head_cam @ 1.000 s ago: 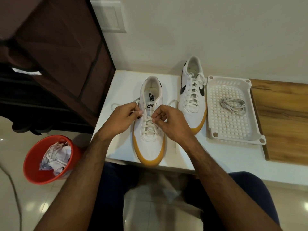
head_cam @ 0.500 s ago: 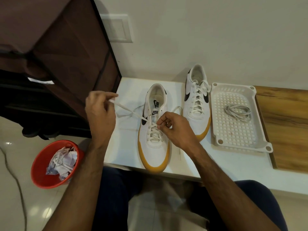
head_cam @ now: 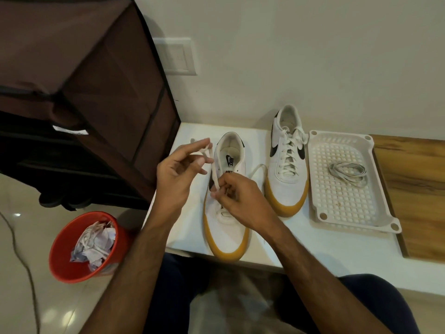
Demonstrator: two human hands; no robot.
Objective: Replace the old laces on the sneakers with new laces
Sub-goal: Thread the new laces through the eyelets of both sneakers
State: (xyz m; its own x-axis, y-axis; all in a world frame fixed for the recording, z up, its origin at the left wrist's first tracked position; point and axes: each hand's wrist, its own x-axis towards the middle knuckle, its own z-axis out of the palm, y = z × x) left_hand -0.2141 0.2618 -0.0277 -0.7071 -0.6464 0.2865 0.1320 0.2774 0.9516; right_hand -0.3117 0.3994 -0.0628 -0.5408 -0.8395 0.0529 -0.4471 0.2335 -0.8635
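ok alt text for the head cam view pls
Both hands work a white flat lace out of the near white gum-soled sneaker: left hand pinches it high, right hand pinches it at the eyelets. A second laced sneaker and a white plastic perforated tray holding a coiled lace sit to the right.

one head-worn wide-angle view looks forward and down, close over the hands [head_cam: 207, 179]; the table [head_cam: 313, 251] lies just beyond and under them; a wall rises well beyond them
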